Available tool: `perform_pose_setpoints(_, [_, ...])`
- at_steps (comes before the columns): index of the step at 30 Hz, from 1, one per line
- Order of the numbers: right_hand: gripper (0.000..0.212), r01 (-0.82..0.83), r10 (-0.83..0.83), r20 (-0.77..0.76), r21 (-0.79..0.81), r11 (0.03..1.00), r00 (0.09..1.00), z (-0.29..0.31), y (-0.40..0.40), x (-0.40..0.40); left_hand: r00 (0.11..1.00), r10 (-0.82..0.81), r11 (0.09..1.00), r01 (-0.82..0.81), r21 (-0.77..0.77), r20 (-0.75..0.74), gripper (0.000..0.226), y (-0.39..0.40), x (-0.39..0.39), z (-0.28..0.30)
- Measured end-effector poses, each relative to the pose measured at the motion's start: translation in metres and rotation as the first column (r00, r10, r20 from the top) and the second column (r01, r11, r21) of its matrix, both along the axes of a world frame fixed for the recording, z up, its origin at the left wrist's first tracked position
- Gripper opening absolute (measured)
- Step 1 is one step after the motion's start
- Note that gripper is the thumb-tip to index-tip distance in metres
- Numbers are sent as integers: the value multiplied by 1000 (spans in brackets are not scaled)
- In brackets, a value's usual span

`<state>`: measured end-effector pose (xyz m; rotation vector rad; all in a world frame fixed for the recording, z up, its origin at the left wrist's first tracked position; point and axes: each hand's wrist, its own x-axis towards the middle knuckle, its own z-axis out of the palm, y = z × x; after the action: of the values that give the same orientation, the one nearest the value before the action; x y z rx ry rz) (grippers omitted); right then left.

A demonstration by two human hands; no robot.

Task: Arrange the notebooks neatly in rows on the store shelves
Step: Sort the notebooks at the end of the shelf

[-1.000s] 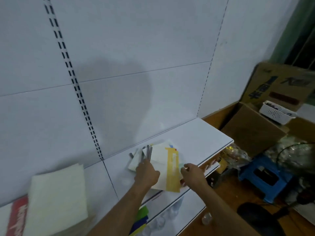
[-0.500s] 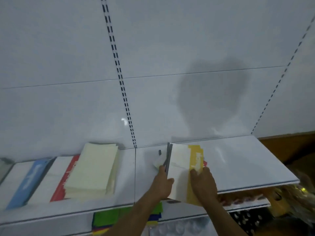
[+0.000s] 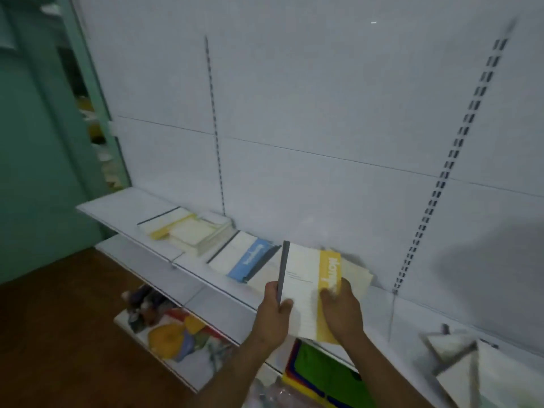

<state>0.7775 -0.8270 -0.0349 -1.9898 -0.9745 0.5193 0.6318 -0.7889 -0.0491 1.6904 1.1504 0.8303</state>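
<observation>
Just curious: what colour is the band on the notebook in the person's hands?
Yellow, on a white cover; the notebook shows best in the head view.

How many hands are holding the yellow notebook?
2. The left hand pinches the grey spine edge of the yellow-striped notebook. The right hand grips its yellow band on the other side, above the shelf.

Head camera looks down, close, at the shelf.

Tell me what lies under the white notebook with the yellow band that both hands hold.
Under the white yellow-banded notebook a cream paper stack shows on the white shelf. How far the stack extends beneath is covered.
</observation>
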Motion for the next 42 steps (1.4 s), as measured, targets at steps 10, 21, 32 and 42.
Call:
perform_pose_setpoints(10, [39,-399,400,-32,33,916,916,9,124,-274,952,304,951,-305,-52,-22,38,74,-283,10])
perform_pose_setpoints(21, [32,-592,591,-50,-4,806,805,-10,238,-439,831,550,828,-527,-192,87,45,145,-434,-2])
perform_pose_setpoints(32, [45,-591,593,-78,52,805,801,-14,448,-501,806,592,797,-587,-144,-8,28,343,-495,5])
perform_pose_setpoints(42, [36,-335,336,-66,28,942,939,-31,575,-448,936,324,934,-339,-113,-137,38,526,-463,-21])
